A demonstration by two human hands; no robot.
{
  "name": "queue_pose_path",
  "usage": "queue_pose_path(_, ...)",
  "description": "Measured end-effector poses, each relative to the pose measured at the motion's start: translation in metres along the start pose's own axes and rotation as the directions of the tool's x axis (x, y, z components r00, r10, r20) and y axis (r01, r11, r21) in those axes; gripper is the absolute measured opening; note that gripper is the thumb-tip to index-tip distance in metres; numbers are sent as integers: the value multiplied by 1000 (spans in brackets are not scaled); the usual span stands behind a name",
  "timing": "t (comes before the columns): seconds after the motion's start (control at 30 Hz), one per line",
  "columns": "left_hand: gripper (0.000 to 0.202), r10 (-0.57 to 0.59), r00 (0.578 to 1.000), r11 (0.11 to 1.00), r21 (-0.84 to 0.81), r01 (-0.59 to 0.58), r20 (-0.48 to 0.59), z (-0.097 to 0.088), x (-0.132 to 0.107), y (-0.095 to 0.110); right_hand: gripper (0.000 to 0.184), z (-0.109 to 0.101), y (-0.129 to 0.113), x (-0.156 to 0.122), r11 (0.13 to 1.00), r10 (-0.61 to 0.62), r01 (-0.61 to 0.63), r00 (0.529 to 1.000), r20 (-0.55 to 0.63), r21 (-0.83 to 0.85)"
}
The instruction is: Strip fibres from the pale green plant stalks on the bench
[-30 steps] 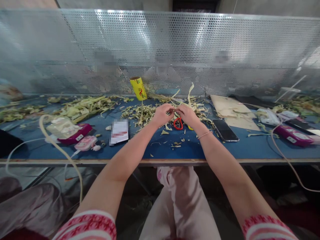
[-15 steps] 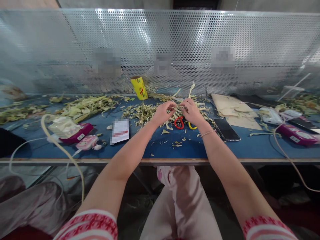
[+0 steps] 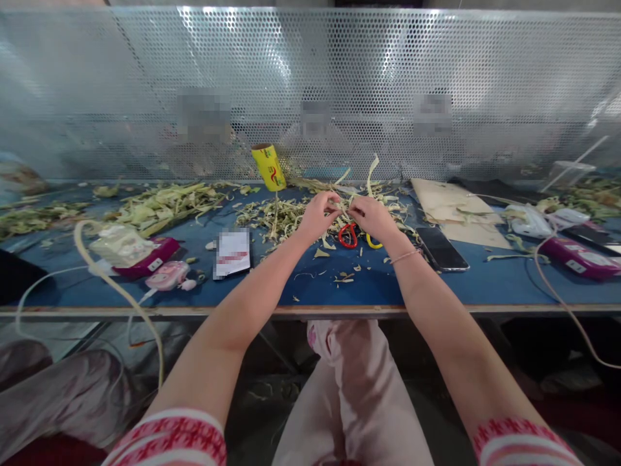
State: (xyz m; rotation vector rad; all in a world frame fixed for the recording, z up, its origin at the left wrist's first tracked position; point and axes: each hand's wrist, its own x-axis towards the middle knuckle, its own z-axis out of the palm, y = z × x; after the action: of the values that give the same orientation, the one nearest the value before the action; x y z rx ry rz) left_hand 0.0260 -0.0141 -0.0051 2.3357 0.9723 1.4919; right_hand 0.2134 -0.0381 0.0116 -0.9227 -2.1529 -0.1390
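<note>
My left hand (image 3: 320,213) and my right hand (image 3: 372,215) meet above a pile of dried plant strips (image 3: 274,217). Both have thumb and fingers pinched on a pale plant strip (image 3: 372,173) that rises behind my right hand; its lower end is partly hidden by my fingers. Just under the hands lie scissors with a red handle loop (image 3: 347,237) and a yellow one (image 3: 372,242); their blades are covered. A thin bracelet circles my right wrist.
A black phone (image 3: 441,249) lies to the right, beside tan cardboard (image 3: 453,202). Leftward are a white card (image 3: 233,252), a purple power strip (image 3: 150,257) with cables and a heap of husks (image 3: 169,204). A yellow tube (image 3: 268,168) stands at the back, before a perforated metal screen (image 3: 301,65).
Both hands stay pinched together over the pile; my right fingers have shifted slightly. The whole view has moved a little with my head. Nothing else has visibly moved.
</note>
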Motion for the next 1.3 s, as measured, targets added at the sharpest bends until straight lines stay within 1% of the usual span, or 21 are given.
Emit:
queue_pose_path(0.1, 27, -59, 998, 997, -43, 60, 28, -1, 0, 4, 15, -1, -2, 0, 999, -14, 13, 1000, 6, 30)
queue_pose_path(0.2, 27, -91, 992, 988, -114, 101, 88, -1, 0, 7, 15, -2, -5, 0, 998, -40, 39, 999, 16, 52)
queue_pose_path(0.4, 43, -85, 985, 963, -243, 120, 147, 5, -2, 9, 16, -5, -11, -1, 999, -30, 29, 1000, 8, 41)
queue_pose_path(0.47, 42, -94, 982, 953, -270, 135, 162, 7, -3, 8, 17, -6, -13, -1, 999, -30, 30, 999, 11, 37)
queue_pose_path(0.57, 38, -59, 985, 947, -303, 107, 163, 7, -3, 6, 20, -7, -16, -1, 999, -23, 23, 999, 26, 27)
queue_pose_path(0.63, 38, -49, 984, 944, -315, 101, 169, 6, -2, 6, 22, -8, -17, -1, 999, -20, 17, 998, 54, 48)
queue_pose_path(0.67, 39, -59, 981, 938, -327, 117, 183, 4, -2, 6, 24, -8, -18, -1, 998, -17, 12, 997, 73, 68)
queue_pose_path(0.73, 44, -98, 967, 910, -373, 184, 236, 1, 0, 7, 25, -8, -18, 0, 993, -8, -5, 994, 111, 120)
queue_pose_path(0.83, 47, -151, 934, 849, -441, 291, 325, -4, 1, 12, 24, -8, -17, 0, 985, 0, -27, 987, 158, 170)
queue_pose_path(0.9, 48, -166, 919, 832, -450, 325, 357, -7, 1, 15, 24, -9, -16, 0, 983, -9, -25, 982, 188, 182)
queue_pose_path(1.0, 45, -160, 906, 834, -438, 336, 391, -9, 0, 17, 26, -10, -15, -1, 981, -20, -27, 972, 235, 194)
queue_pose_path(1.13, 39, -145, 904, 855, -409, 319, 403, -9, -3, 17, 23, -11, -14, -1, 970, 0, -73, 954, 301, 232)
queue_pose_path(1.2, 37, -132, 911, 859, -414, 302, 390, -10, -3, 18, 22, -12, -14, -1, 960, 18, -102, 952, 306, 260)
queue_pose_path(1.3, 37, -141, 927, 838, -457, 298, 347, -9, -3, 18, 28, -13, -17, 0, 942, 52, -144, 955, 291, 304)
